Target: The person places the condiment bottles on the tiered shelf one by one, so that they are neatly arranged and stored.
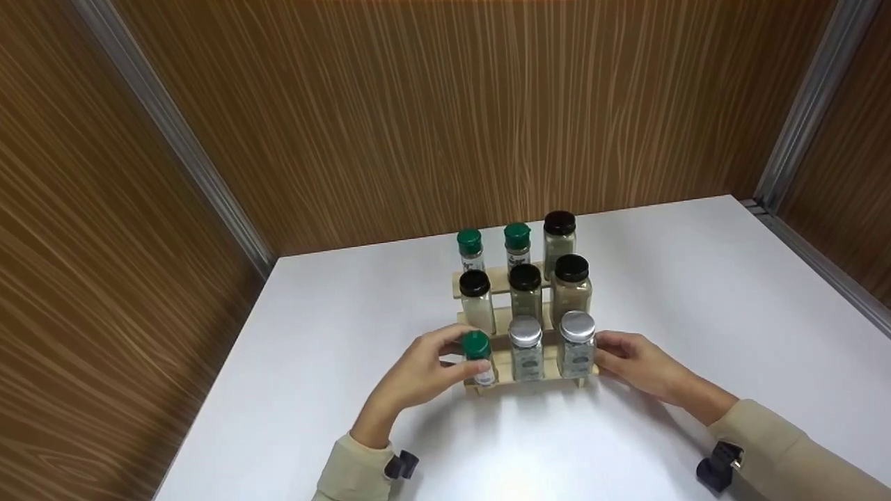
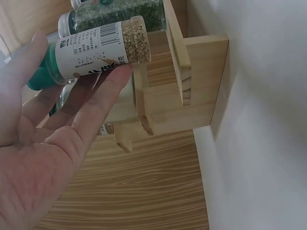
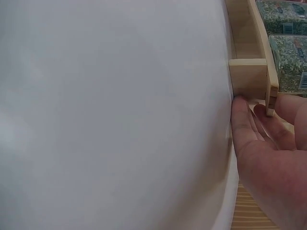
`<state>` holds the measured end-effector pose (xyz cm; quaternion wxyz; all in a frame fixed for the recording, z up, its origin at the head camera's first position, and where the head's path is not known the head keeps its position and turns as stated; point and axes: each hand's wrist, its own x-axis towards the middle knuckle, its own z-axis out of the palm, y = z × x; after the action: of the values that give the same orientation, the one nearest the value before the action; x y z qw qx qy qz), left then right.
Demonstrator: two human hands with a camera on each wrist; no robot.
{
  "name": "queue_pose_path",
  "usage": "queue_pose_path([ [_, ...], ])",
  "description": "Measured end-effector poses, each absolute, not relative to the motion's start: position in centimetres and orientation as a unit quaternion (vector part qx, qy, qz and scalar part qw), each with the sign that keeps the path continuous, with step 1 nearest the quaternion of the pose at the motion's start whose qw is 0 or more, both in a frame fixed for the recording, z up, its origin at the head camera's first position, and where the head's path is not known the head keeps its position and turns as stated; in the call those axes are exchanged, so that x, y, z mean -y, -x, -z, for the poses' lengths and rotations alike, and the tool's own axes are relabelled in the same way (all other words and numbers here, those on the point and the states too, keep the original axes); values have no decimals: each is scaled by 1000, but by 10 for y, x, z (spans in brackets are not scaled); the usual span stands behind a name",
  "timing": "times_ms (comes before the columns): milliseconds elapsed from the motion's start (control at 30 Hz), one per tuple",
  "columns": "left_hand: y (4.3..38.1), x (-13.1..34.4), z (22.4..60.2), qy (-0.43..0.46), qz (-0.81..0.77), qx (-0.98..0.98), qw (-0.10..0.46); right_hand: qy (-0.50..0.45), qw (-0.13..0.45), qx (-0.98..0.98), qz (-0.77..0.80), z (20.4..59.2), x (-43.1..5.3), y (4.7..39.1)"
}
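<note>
A three-tier wooden spice rack (image 1: 548, 363) stands on the white table, with jars on every step. At the left of its lowest step, my left hand (image 1: 426, 370) grips a small green-capped spice jar (image 2: 91, 52) between thumb and fingers. Tan, sesame-like grains and a white label show on that jar. Whether its base rests on the step, I cannot tell. My right hand (image 1: 640, 363) holds the rack's lower right end, its thumb and fingers about the wooden edge (image 3: 272, 91). Beside it on the lowest step stand two silver-capped jars (image 1: 576, 348) of green flakes.
Black-capped jars (image 1: 525, 296) line the middle step. On the top step are two green-capped jars (image 1: 517, 243) and one taller black-capped jar (image 1: 560, 243). Wood-grain panels (image 1: 418, 125) wall in the white table (image 1: 334, 313) behind and at both sides.
</note>
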<state>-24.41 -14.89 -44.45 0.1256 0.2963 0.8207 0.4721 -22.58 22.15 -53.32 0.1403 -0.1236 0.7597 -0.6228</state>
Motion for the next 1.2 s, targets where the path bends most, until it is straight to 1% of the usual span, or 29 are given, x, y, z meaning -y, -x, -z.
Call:
queue_pose_path([
  [500, 247, 143, 458, -287, -474, -820, 145, 121, 146, -761, 620, 532, -221, 225],
  [700, 250, 142, 458, -290, -470, -821, 143, 125, 151, -745, 637, 531, -221, 225],
  [1033, 250, 141, 458, -278, -470, -826, 144, 116, 142, -763, 620, 530, -220, 226],
  [1200, 251, 141, 461, -284, -461, -830, 132, 120, 145, -756, 627, 530, -220, 226],
])
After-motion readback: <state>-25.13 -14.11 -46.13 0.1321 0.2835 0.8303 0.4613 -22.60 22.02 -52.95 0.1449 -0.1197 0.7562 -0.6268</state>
